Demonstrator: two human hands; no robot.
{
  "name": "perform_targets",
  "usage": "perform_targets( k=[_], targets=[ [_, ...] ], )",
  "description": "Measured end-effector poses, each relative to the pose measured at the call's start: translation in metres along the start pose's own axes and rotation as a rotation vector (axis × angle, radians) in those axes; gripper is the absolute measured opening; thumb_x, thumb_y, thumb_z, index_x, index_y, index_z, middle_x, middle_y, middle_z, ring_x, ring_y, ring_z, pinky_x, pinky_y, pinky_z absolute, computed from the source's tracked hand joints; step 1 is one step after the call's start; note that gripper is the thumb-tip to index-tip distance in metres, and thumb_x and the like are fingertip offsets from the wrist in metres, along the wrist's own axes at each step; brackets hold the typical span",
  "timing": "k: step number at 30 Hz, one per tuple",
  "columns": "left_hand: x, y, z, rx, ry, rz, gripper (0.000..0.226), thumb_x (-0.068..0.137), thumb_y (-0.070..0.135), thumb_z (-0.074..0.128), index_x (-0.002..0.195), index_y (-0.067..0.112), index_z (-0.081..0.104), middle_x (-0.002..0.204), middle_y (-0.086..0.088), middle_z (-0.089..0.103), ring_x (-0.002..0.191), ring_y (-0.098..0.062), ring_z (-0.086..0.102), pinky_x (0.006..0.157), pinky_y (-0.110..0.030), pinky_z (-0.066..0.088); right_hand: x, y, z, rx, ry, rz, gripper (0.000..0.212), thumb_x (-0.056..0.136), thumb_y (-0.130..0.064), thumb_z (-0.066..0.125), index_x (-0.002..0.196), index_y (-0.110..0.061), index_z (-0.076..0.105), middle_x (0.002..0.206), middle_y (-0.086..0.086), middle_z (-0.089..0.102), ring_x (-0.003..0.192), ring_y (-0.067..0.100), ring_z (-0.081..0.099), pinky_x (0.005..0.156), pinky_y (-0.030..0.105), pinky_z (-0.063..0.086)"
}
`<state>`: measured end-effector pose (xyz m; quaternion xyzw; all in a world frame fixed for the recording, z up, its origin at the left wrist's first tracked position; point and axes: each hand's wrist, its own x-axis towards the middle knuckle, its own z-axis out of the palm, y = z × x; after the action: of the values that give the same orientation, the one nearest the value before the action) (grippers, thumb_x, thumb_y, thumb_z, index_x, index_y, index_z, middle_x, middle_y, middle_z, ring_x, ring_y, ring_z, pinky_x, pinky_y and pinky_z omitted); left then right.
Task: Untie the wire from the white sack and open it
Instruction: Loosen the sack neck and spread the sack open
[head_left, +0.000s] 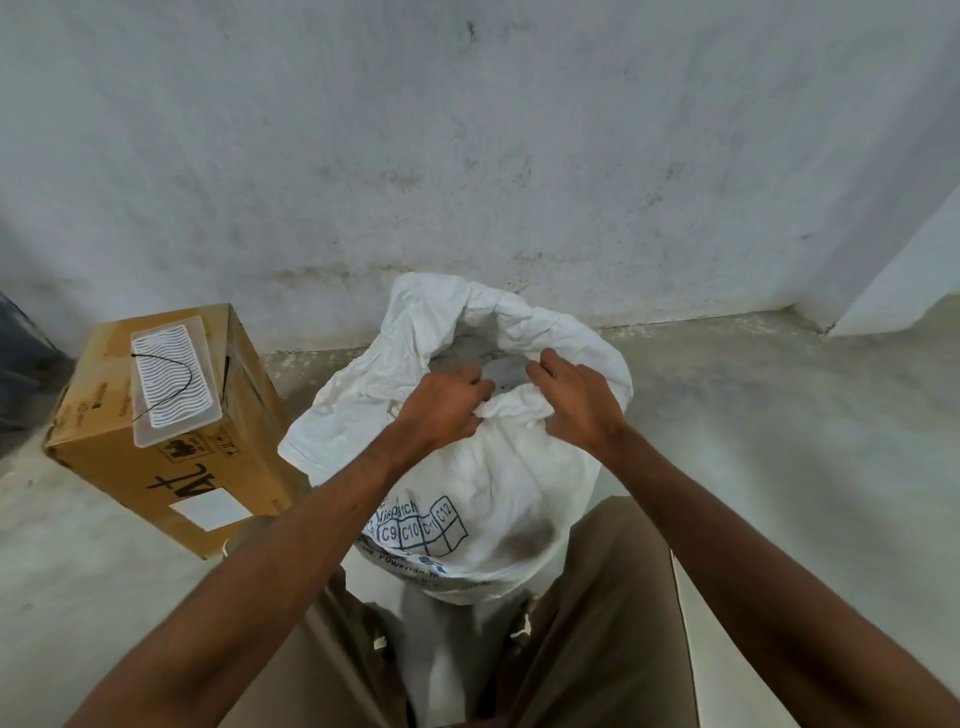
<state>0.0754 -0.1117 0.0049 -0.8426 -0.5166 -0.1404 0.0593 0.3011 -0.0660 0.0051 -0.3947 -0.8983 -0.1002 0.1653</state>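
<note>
White sack (493, 467) blue-printed, brown box (156, 457), black wire (166, 384)

Crumpled, seemingly woven white sack (498, 467), matt cardboard box (208, 467)

The floor (753, 441) is seen to be bare grey concrete, dusty and mottled, and is met by a stained wall at the back. A white sack (483, 483) is stood on it near the wall, its mouth gaping upward. A cardboard box (171, 467) is set on the floor just left of the sack. At the far left edge a dark object, too blurred to be identified, is rested on it.
</note>
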Motion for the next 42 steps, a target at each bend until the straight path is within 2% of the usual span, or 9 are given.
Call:
perform_targets(
  k=[4, 8, 15, 19, 23, 27, 31, 35, 42],
  targets=[
    [-0.003, 0.006, 0.018, 0.144, 0.222, 0.220, 0.015, 0.072, 0.006, 0.063, 0.087, 0.007, 0.062, 0.076, -0.010, 0.059, 0.055, -0.028, 0.059, 0.038, -0.031, 0.044, 0.006, -0.009, -0.003, 0.237, -0.409, 0.050, 0.091, 0.054, -0.055, 0.082, 0.133, -0.030, 0.047, 0.122, -0.008, 0.058, 0.107, 0.015, 0.055, 0.091, 0.038, 0.046],
    [-0.004, 0.006, 0.022, 0.197, 0.323, 0.412, 0.018, 0.079, 0.001, 0.056, 0.093, 0.011, 0.052, 0.080, -0.008, 0.058, 0.062, -0.024, 0.057, 0.044, -0.032, 0.044, 0.011, -0.014, 0.000, 0.268, -0.383, 0.084, 0.050, 0.060, -0.039, 0.084, 0.102, -0.027, 0.060, 0.094, -0.007, 0.069, 0.086, 0.020, 0.067, 0.071, 0.036, 0.055],
    [-0.009, -0.022, -0.003, -0.329, -0.167, -0.060, 0.062, 0.061, 0.045, 0.076, 0.116, 0.029, 0.052, 0.104, 0.011, 0.056, 0.088, -0.009, 0.055, 0.072, -0.028, 0.049, 0.005, -0.025, 0.008, 0.022, -0.274, 0.009, 0.051, 0.072, -0.013, 0.076, 0.121, -0.018, 0.062, 0.114, 0.004, 0.070, 0.097, 0.029, 0.068, 0.075, 0.040, 0.057],
    [-0.016, -0.038, -0.006, -0.324, -0.343, -0.193, 0.040, 0.058, 0.034, 0.078, 0.093, 0.027, 0.061, 0.089, 0.010, 0.061, 0.079, -0.013, 0.060, 0.071, -0.036, 0.054, -0.011, -0.024, 0.021, -0.067, -0.231, -0.076, 0.049, 0.060, -0.004, 0.075, 0.108, -0.015, 0.068, 0.096, 0.003, 0.072, 0.070, 0.029, 0.070, 0.053, 0.030, 0.049],
    [-0.027, -0.030, -0.010, -0.229, -0.116, -0.162, 0.036, 0.061, 0.021, 0.073, 0.071, 0.026, 0.039, 0.064, 0.010, 0.047, 0.060, -0.016, 0.047, 0.055, -0.032, 0.036, -0.005, -0.026, 0.011, 0.069, -0.217, -0.017, 0.043, 0.054, -0.027, 0.077, 0.091, -0.024, 0.054, 0.088, -0.006, 0.062, 0.077, 0.021, 0.064, 0.053, 0.026, 0.037],
    [-0.035, -0.015, -0.006, -0.039, 0.167, 0.151, 0.027, 0.058, 0.014, 0.069, 0.079, 0.021, 0.053, 0.073, 0.005, 0.055, 0.064, -0.020, 0.054, 0.049, -0.029, 0.036, 0.009, -0.034, 0.006, 0.371, -0.296, 0.066, 0.076, 0.049, -0.067, 0.078, 0.110, -0.034, 0.048, 0.109, -0.010, 0.058, 0.094, 0.011, 0.054, 0.077, 0.031, 0.046],
    [-0.043, -0.005, 0.008, 0.239, 0.257, 0.352, 0.021, 0.070, 0.011, 0.053, 0.090, 0.018, 0.057, 0.078, 0.000, 0.061, 0.065, -0.022, 0.057, 0.048, -0.030, 0.039, 0.010, -0.052, 0.005, 0.469, -0.280, 0.019, 0.041, 0.057, -0.033, 0.080, 0.085, -0.031, 0.051, 0.078, -0.009, 0.063, 0.068, 0.014, 0.059, 0.061, 0.041, 0.054],
    [-0.051, -0.008, -0.010, -0.148, 0.056, 0.136, 0.031, 0.075, 0.029, 0.072, 0.095, 0.021, 0.050, 0.087, 0.002, 0.055, 0.074, -0.021, 0.055, 0.058, -0.031, 0.040, 0.000, -0.061, 0.011, 0.335, -0.248, 0.021, 0.026, 0.062, -0.018, 0.070, 0.081, -0.027, 0.054, 0.076, -0.004, 0.067, 0.072, 0.023, 0.065, 0.057, 0.038, 0.053],
    [-0.076, -0.040, -0.020, -0.229, -0.271, -0.098, 0.043, 0.062, 0.044, 0.085, 0.089, 0.025, 0.057, 0.089, 0.008, 0.059, 0.079, -0.014, 0.056, 0.069, -0.032, 0.045, -0.021, -0.075, 0.019, -0.004, -0.110, -0.155, 0.048, 0.043, -0.008, 0.078, 0.089, -0.018, 0.070, 0.071, -0.004, 0.065, 0.060, 0.026, 0.067, 0.047, 0.027, 0.043]
  ],
)
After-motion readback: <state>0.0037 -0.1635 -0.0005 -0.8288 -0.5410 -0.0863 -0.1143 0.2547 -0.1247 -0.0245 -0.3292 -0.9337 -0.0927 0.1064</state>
